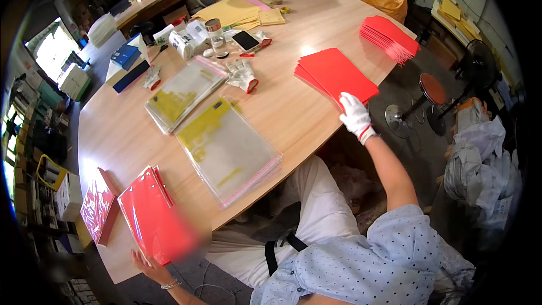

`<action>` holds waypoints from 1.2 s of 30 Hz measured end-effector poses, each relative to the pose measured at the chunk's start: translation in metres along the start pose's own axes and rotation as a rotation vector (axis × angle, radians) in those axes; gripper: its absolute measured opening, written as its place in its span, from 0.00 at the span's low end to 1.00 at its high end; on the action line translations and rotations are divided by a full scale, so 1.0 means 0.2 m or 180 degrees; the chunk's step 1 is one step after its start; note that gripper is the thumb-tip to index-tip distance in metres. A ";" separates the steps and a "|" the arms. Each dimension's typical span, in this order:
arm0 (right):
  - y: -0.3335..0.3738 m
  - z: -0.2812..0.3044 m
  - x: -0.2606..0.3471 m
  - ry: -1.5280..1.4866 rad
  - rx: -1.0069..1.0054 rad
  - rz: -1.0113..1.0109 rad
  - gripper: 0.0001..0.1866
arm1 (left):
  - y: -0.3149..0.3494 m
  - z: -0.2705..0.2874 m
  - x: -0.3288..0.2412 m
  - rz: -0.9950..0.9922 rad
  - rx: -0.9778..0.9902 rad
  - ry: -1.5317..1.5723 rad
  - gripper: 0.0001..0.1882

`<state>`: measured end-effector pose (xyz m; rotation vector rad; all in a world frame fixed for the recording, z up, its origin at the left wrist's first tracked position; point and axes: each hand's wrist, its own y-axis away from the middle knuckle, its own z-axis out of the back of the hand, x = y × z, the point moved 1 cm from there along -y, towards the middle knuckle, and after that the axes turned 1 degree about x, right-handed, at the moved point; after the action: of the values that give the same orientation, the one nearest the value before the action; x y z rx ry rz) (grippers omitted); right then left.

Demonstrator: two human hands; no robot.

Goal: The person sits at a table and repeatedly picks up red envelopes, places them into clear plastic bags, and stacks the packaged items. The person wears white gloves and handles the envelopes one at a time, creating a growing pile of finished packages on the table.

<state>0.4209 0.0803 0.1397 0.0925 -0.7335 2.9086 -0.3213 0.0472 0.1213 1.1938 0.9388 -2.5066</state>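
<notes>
At the lower left, my bare left hand is at the near edge of a stack of red sheets in clear plastic bags, its visible fingers stretched out and touching or nearly touching it. A white glove with a red cuff covers my right hand. Its fingers are closed over the near edge of a fanned stack of red cards; how many cards they grip is hidden. Between my hands lies a pile of clear plastic bags with yellow-green patches showing. A second pile of clear bags lies behind it.
A wrapped red pack stands at the left table edge. Another red stack lies far right. Loose gloves, a glass jar, a phone and yellow envelopes sit farther back. A stool stands right.
</notes>
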 end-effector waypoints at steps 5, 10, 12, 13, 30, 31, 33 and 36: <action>-0.04 -0.12 -0.38 -0.0427 0.0552 0.0125 0.13 | 0.05 -0.37 -0.41 -0.1138 0.1228 0.0122 0.16; -0.03 0.01 -0.26 -0.0329 0.0251 -0.0085 0.07 | 0.22 -0.82 -0.75 -0.0722 0.2499 0.0583 0.20; 0.12 0.09 -0.13 -0.0216 0.0225 0.0220 0.05 | 0.29 -1.01 -0.89 -0.1422 0.2297 -0.0057 0.24; 0.19 0.15 -0.03 -0.0192 0.0357 0.0456 0.05 | 0.31 -1.09 -0.92 -0.1659 0.2064 -0.0290 0.25; 0.48 0.13 -0.09 -0.4930 -0.0454 -0.2793 0.10 | 0.13 -1.35 -0.80 -0.1693 0.2626 -0.1400 0.11; 0.53 0.20 -0.02 -0.5124 -0.0305 -0.2411 0.11 | 0.13 -1.36 -0.79 -0.1732 0.2743 -0.1556 0.11; 0.59 0.32 0.24 -0.5451 0.0137 -0.2212 0.13 | 0.11 -1.33 -0.80 -0.1782 0.2801 -0.1775 0.11; 0.70 0.41 0.48 -0.5806 0.1489 -0.2033 0.16 | 0.12 -1.31 -0.77 -0.1827 0.2805 -0.1692 0.10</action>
<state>0.3067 -0.0686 0.1562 2.4750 0.0355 1.5700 -0.0478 0.1799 0.1042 0.3005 -0.0199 -3.5958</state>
